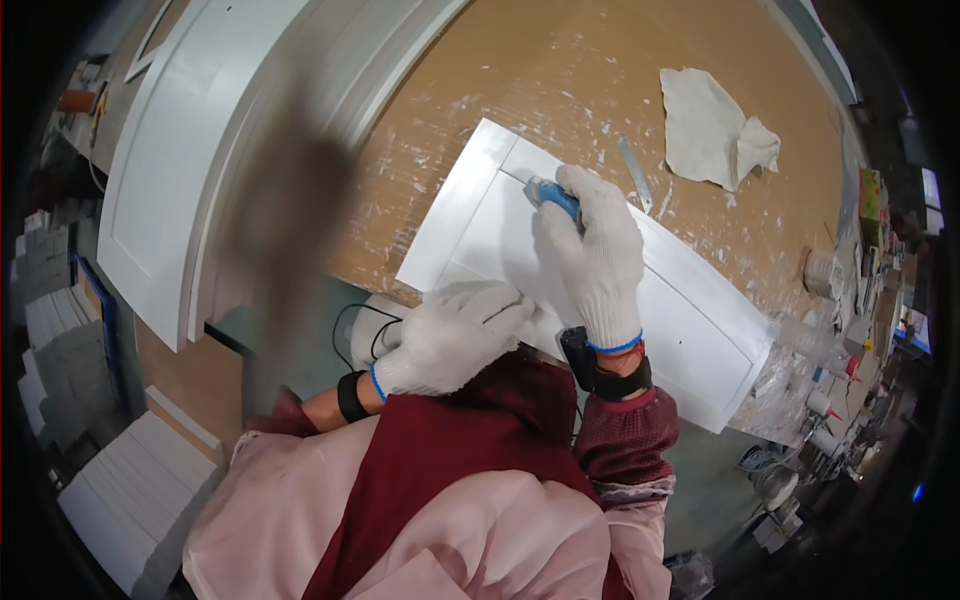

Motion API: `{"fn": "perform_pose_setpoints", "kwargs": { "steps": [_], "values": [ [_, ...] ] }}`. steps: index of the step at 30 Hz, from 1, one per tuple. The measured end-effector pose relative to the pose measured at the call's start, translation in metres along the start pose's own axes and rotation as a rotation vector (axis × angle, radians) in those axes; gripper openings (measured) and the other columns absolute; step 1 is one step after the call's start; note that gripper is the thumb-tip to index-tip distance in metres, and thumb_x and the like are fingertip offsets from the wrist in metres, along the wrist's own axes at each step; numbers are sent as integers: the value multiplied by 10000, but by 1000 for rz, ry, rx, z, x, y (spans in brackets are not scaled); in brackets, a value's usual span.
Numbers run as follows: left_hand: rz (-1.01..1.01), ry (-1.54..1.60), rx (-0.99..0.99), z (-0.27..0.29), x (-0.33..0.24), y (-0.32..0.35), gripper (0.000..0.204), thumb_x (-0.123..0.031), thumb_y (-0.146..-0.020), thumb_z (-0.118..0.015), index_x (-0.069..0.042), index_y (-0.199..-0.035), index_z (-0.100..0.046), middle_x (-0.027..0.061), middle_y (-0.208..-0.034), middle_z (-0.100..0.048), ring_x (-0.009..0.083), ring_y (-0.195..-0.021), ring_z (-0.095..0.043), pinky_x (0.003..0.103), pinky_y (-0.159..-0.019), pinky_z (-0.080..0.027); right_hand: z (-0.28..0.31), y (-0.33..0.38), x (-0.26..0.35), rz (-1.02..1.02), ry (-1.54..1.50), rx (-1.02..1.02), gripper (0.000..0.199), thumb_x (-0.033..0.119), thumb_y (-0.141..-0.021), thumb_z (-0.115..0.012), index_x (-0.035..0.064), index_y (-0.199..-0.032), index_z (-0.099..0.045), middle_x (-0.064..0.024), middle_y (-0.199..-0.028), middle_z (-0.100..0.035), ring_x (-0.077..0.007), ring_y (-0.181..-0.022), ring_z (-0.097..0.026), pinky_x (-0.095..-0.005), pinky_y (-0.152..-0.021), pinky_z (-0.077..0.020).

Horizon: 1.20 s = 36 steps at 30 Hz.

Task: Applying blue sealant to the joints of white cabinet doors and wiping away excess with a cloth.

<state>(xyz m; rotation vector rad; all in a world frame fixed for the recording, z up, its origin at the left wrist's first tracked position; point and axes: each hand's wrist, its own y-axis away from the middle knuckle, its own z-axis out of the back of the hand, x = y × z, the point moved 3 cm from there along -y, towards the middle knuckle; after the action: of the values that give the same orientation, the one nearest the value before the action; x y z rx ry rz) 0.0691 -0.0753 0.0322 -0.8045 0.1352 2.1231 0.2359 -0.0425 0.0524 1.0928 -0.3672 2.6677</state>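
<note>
A white panel (690, 315) with a raised frame lies at a slant across the worktable, close to me. My right hand (600, 240), in a white knitted glove, is closed around a small blue hand tool (556, 198) over the panel near its far edge. The glove hides most of the tool, so its exact kind cannot be told. My left hand (455, 338), gloved the same way, lies palm down at the panel's near edge with fingers stretched out and nothing visible in it.
Beyond the panel, a flat metal strip (634, 172) and a cream cloth (705, 125) lie on the paint-marked brown tabletop (540, 75). Larger white panels (180, 180) stand at left, partly behind a dark blur. Bottles (822, 404) and clutter line the right side; boards (140, 490) are stacked lower left.
</note>
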Motion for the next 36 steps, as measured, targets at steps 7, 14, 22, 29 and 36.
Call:
{"fn": "perform_pose_setpoints", "kwargs": {
  "steps": [7, 14, 22, 29, 36],
  "values": [
    [-68, 92, 26, -1, 7, -3, 367, -148, -714, -737, -111, -1067, -642, 27, -1056, -619, 217, -975, -632, 338, -820, -521, -24, -15, 3, 75, 106, 97, 213, 172, -857, -581, 104, -1058, -587, -160, -944, -596, -365, -839, -603, -451, -724, -486],
    [-22, 64, 42, 0, 5, -3, 376, -156, -715, -746, -105, -1072, -638, 31, -1080, -619, 222, -991, -628, 349, -824, -526, -20, -17, 4, -41, 96, 82, 211, 143, -799, -596, 51, -987, -626, -170, -909, -621, -341, -887, -593, -396, -778, -482],
    [-43, 43, 16, 1, 5, -1, 408, -169, -720, -738, -99, -1108, -632, 25, -1086, -618, 209, -1017, -620, 337, -835, -523, 1, 3, -5, -139, 88, 5, 245, 153, -828, -598, 72, -1057, -632, -167, -975, -635, -327, -894, -625, -384, -781, -495],
    [-37, 30, 9, -4, 4, 1, 401, -174, -727, -728, -95, -1108, -632, 23, -1084, -617, 215, -1011, -624, 324, -843, -518, -7, 1, 0, -117, 5, -25, 254, 191, -841, -605, 86, -1071, -630, -167, -985, -629, -350, -934, -615, -406, -793, -493],
    [-58, 67, -50, -1, 5, 5, 366, -170, -724, -728, -84, -1069, -641, 39, -1059, -619, 227, -972, -630, 335, -828, -519, 10, 7, -4, -237, 177, -39, 243, 200, -829, -587, 81, -1036, -630, -177, -970, -626, -356, -926, -605, -421, -790, -478]
  ]
}}
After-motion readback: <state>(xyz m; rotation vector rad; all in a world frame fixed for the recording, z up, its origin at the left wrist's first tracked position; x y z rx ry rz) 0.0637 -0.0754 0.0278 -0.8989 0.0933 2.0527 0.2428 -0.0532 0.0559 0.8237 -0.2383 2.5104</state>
